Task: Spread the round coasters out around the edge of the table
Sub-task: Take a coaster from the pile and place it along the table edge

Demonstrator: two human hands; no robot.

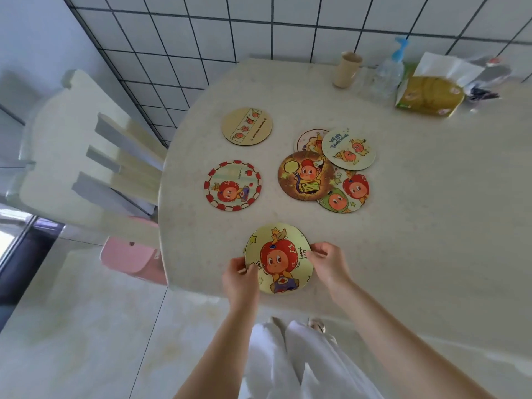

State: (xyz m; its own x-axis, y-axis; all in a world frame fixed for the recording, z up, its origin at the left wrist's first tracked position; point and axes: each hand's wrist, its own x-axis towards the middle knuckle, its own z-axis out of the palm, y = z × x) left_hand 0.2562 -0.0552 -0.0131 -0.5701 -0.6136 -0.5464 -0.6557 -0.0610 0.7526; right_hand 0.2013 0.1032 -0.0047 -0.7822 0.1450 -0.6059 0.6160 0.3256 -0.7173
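A yellow round coaster [278, 258] with a red-haired cartoon figure lies at the near edge of the pale table [417, 197]. My left hand [240, 272] pinches its left rim and my right hand [326, 262] pinches its right rim. A red-bordered coaster [232, 185] and a tan coaster [247, 126] lie apart near the table's left edge. In the middle, several coasters overlap in a heap: a brown one [305, 175], a white one [349, 148], a green-and-red one [345, 194] and one mostly hidden [309, 139].
At the far side of the table stand a beige cup [347, 70], a clear bottle with a blue top [388, 73], a yellow tissue pack [430, 95] and a crumpled bag [486, 79]. A white chair [83, 156] with a pink bag [132, 254] stands to the left.
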